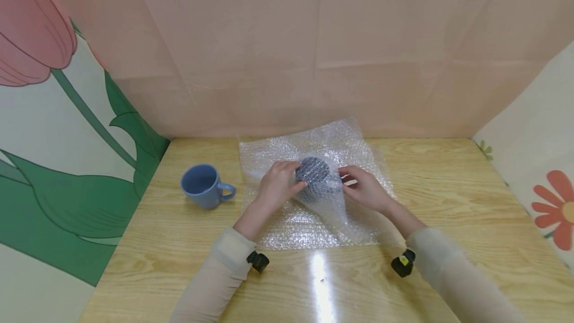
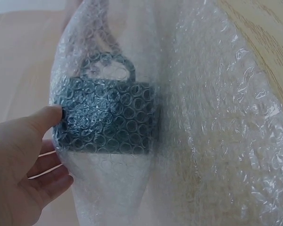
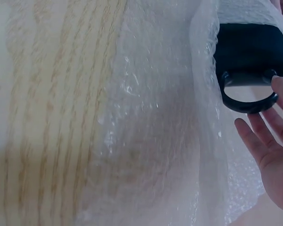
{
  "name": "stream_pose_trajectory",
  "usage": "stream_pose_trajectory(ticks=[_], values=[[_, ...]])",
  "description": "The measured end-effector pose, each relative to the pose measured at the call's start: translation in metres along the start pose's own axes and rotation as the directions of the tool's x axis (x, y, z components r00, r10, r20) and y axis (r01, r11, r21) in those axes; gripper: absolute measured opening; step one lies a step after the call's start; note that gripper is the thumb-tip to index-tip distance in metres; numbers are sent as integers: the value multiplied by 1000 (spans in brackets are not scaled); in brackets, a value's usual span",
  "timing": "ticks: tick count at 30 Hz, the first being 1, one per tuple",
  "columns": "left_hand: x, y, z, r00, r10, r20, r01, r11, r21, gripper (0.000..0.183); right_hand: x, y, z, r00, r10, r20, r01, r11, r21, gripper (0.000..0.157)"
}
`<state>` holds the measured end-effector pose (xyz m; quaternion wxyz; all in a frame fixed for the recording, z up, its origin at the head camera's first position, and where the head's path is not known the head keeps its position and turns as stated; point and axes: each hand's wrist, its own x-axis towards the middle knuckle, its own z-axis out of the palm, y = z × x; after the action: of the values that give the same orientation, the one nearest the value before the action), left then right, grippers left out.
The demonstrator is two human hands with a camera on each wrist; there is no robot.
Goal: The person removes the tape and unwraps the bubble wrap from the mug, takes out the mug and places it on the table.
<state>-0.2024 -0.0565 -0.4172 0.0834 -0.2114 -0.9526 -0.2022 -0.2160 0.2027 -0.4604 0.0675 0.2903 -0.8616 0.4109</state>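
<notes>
A dark mug (image 1: pixel 313 169) lies under a folded-over layer of clear bubble wrap (image 1: pixel 291 228). The left hand (image 1: pixel 279 183) grips the mug's left side, its thumb pressing the plastic against it. In the left wrist view the mug's body (image 2: pixel 104 115) and handle show through the bubbles. From the other side the right hand (image 1: pixel 365 187) holds the mug by its handle, with thumb and fingers around the loop. The right wrist view shows the handle (image 3: pixel 250 107) bare at the open side of the fold.
A blue mug (image 1: pixel 204 186) stands upright left of the wrap, its handle pointing toward the left hand. Beneath everything is a wooden table (image 1: pixel 448 203). A pink cloth backdrop (image 1: pixel 287 64) rises at its back edge, and floral panels flank both sides.
</notes>
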Motion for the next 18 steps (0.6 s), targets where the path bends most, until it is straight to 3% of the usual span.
stream_pose_trajectory(ticks=[4,11,18], values=[[0,0,0,1000,0,3,0,1000,-2,58,2,-2,2,1000,-9,-30,9,1000,-3,31],[0,0,0,1000,2,1,-2,1000,-1,58,6,-44,-3,997,-22,-74,20,999,-31,25],[-1,0,1,1000,0,-9,0,1000,1,58,6,-8,6,996,8,-85,-10,1000,-16,26]])
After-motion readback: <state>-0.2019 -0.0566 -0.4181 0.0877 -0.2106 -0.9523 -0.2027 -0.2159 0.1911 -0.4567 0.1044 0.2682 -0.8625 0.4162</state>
